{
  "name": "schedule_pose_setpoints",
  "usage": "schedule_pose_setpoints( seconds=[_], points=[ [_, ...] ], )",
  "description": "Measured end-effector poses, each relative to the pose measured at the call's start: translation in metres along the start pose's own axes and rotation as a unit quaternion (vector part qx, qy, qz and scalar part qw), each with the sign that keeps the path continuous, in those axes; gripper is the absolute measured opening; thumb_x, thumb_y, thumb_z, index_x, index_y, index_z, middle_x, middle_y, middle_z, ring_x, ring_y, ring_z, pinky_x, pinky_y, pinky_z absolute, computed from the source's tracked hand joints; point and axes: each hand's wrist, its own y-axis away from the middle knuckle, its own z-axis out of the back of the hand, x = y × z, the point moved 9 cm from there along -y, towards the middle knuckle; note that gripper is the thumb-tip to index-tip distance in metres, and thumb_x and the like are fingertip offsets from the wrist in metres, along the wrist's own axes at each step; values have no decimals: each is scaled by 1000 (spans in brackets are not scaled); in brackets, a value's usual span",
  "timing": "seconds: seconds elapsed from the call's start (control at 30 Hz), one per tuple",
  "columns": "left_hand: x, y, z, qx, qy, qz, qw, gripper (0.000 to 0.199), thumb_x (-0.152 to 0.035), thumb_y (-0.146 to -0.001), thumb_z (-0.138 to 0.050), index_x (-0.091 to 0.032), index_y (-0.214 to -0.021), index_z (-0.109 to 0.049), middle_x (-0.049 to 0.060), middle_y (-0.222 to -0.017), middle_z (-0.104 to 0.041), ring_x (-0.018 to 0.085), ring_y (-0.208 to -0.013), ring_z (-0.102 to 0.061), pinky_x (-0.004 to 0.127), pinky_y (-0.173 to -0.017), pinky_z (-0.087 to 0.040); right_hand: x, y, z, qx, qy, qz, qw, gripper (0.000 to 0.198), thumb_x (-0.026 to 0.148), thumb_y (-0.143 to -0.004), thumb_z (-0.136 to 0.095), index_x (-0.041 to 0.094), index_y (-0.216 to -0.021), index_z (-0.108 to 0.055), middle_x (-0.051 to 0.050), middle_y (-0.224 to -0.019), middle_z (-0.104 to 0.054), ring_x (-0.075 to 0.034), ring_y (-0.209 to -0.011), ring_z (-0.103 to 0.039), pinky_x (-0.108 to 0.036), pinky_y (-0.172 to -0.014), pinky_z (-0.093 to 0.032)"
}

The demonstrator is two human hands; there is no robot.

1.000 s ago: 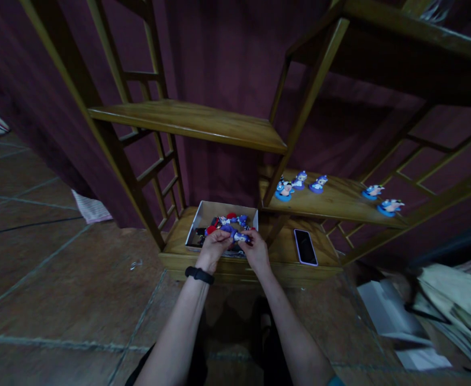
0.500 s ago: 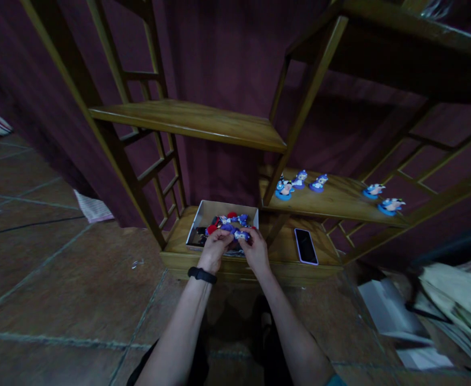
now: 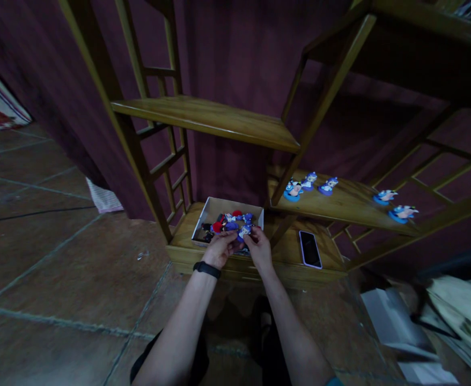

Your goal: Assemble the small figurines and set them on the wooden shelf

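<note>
A small purple-and-white figurine (image 3: 244, 232) is held upright between my two hands, over the front of an open cardboard box (image 3: 207, 210). My left hand (image 3: 220, 249) grips it low on its left side, a black band round the wrist. From the right, the fingers of my right hand (image 3: 259, 247) close on the same figurine. Inside the box lie several more figurines in red, black, purple and white, among them one with a red part (image 3: 218, 227). The front wall of the box is partly hidden behind my hands.
Several figurines on blue or purple bases, such as a purple one (image 3: 328, 185), stand on the right shelf (image 3: 340, 206). A phone (image 3: 310, 249) lies on the lower board right of the box. A bare wooden shelf (image 3: 211, 120) juts out above the box.
The figurine has turned from lying sideways to upright in my fingers. My right hand has shifted slightly right. The whole view has swung a little to the left.
</note>
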Motion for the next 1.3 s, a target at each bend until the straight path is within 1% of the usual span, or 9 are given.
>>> schedule_pose_setpoints(
  seconds=[0.13, 0.27, 0.5, 0.7, 0.93, 1.03, 1.13, 1.2, 1.3],
  points=[
    [-5, 2, 0, -15, -22, -26, 999, 14, -8, -66, -69, -11, -78, -64, 7, -68, -67, 16, -60, -65, 31, -62, -55, -1, 1, -1, 2, 25, 8, 1000, 27, 30, -73, -56, 21, -98, -60, -3, -91, -68, -18, -78, -63, -31, -73, -50],
    [-6, 2, -1, -10, -37, -32, 999, 17, -9, -64, -70, -11, -79, -66, 7, -68, -68, 16, -61, -65, 30, -63, -55, 0, 1, 1, 0, 61, 18, 998, 29, 29, -73, -55, 21, -101, -60, -3, -92, -67, -19, -80, -62, -32, -76, -49],
    [-8, 1, 2, -22, -37, -52, 998, 16, -9, -58, -74, -11, -70, -64, 6, -64, -67, 16, -59, -64, 30, -61, -55, 8, 1, -3, 32, 81, 57, 995, 27, 26, -75, -53, 22, -101, -60, -3, -95, -65, -19, -85, -60, -33, -80, -47],
    [-9, -1, 6, -37, -53, -62, 996, 17, -9, -56, -75, -11, -67, -62, 7, -66, -67, 16, -60, -64, 32, -62, -56, 0, 0, -3, 27, 63, 43, 997, 29, 27, -74, -54, 22, -102, -59, -3, -95, -66, -19, -85, -61, -34, -80, -47],
    [-11, -1, 7, -55, -58, -77, 994, 14, -7, -59, -72, -11, -67, -61, 4, -60, -65, 15, -56, -62, 32, -61, -56, -13, -3, -2, 17, 31, -4, 999, 30, 32, -72, -56, 20, -99, -60, -4, -92, -67, -20, -84, -61, -35, -79, -48],
    [-8, -2, 3, -25, -35, -49, 998, 12, -8, -64, -70, -11, -73, -62, 5, -64, -66, 14, -57, -62, 30, -62, -56, -12, -5, -1, 14, -6, -14, 1000, 30, 33, -72, -57, 20, -99, -60, -3, -93, -68, -19, -84, -62, -34, -80, -48],
    [1, -2, -1, 9, -4, 7, 1000, 11, -9, -69, -67, -12, -79, -62, 6, -70, -67, 14, -62, -64, 29, -63, -55, -9, -5, 0, 11, -57, -24, 998, 28, 32, -71, -58, 20, -96, -61, -3, -93, -68, -19, -86, -62, -35, -83, -47],
    [7, -2, -4, 31, 24, 42, 998, 10, -11, -71, -66, -13, -80, -61, 6, -73, -67, 14, -66, -65, 31, -67, -56, -7, -4, 1, 9, -93, -36, 995, 27, 30, -70, -60, 20, -95, -62, -3, -95, -68, -19, -88, -62, -36, -85, -46],
    [13, -1, -10, 63, 59, 68, 994, 12, -12, -73, -66, -14, -84, -61, 7, -79, -68, 16, -72, -65, 33, -73, -55, -5, -2, 1, 8, -112, -45, 993, 27, 30, -70, -60, 19, -94, -62, -4, -96, -69, -20, -89, -62, -37, -86, -46]
  ],
)
